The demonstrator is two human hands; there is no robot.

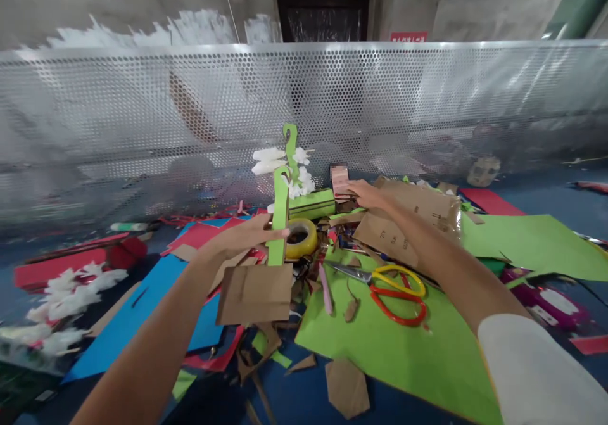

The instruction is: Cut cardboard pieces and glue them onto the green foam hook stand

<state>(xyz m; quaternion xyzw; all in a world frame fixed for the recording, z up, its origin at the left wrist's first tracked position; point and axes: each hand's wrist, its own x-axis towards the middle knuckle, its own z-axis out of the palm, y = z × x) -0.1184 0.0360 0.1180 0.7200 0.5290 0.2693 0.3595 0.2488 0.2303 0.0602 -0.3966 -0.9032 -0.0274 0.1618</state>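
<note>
The left hand (247, 234) pinches a green hooked piece (280, 213) between thumb and fingers, holding it nearly upright, with a brown cardboard panel (256, 295) at its lower end (whether the two are joined cannot be told). The right hand (365, 194) stretches across the clutter to a small pale pink item (340, 181); its fingertips are at the item's edge, but whether they grip it or only touch it cannot be told.

Just beside the green hooked piece lies a yellow tape roll (311, 240). Behind that, a green block (313, 204) lies near a second hooked strip (291, 140) with white tufts (304, 181) about it. A tight pinch could crease the held piece, since it looks like thin card, and a sideways tug could catch it on the tape roll.

Nearer the wearer, scissors (365, 277) rest on a green sheet (394, 355), beneath the right forearm's side of the pile. A low sweep of that arm could knock their handles and swing the blades into the scraps.
</note>
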